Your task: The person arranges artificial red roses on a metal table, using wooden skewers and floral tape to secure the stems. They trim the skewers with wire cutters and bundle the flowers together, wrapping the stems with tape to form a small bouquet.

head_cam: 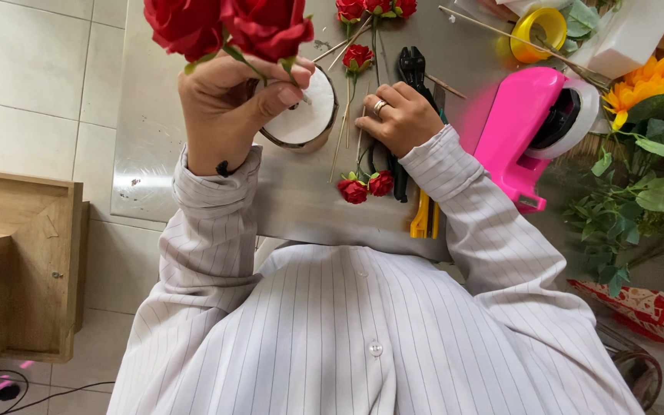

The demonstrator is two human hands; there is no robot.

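My left hand (224, 107) is raised above the grey table (301, 200) and grips the stems of two large red artificial roses (228, 27). Just behind it lies a round white disc with a wooden rim (309, 119). My right hand (397, 117), with a ring on one finger, rests on the table, its fingertips curled onto thin stems (347, 127). Black pliers (413, 69) lie under and beyond that hand. Two small red roses (366, 187) lie near my right wrist.
A pink tape dispenser (528, 127) stands at the right, a yellow tape roll (539, 31) behind it. Orange flowers (655, 81) and green leaves (624, 207) fill the right edge. A yellow cutter (424, 219) lies at the table's near edge. A wooden cabinet (17, 261) stands at the left.
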